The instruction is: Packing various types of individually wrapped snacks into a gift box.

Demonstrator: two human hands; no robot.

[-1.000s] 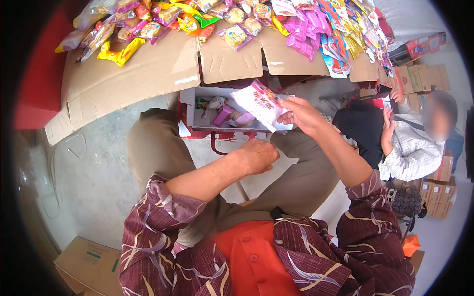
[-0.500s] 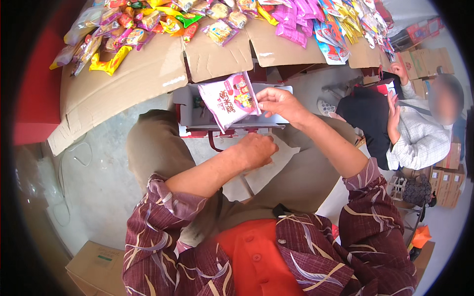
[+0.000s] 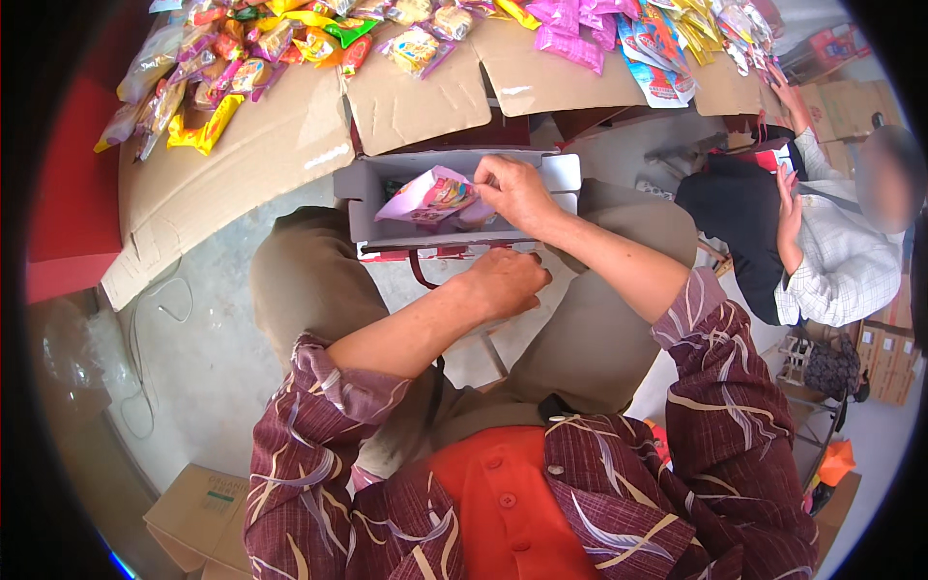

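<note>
- As I look on, the right hand [image 3: 517,193] pinches the right end of a pink snack packet [image 3: 425,196] at the mouth of an open box [image 3: 362,188], upper middle of the frame.
- Judging by that, this packet is nearly in but not yet let go; whether it rests on anything below, I can't tell.
- The packet and hand hide most of the box's inside, so I can't count what is already there.
- Plenty of snacks [image 3: 416,50] lie loose on the cardboard [image 3: 416,108] along the top of the frame.
- The right forearm slants in from the lower right, fingers bent and pointing left.
- The left hand [image 3: 507,283] hangs just below the box, fingers curled; I can't tell whether they hold anything.
</note>
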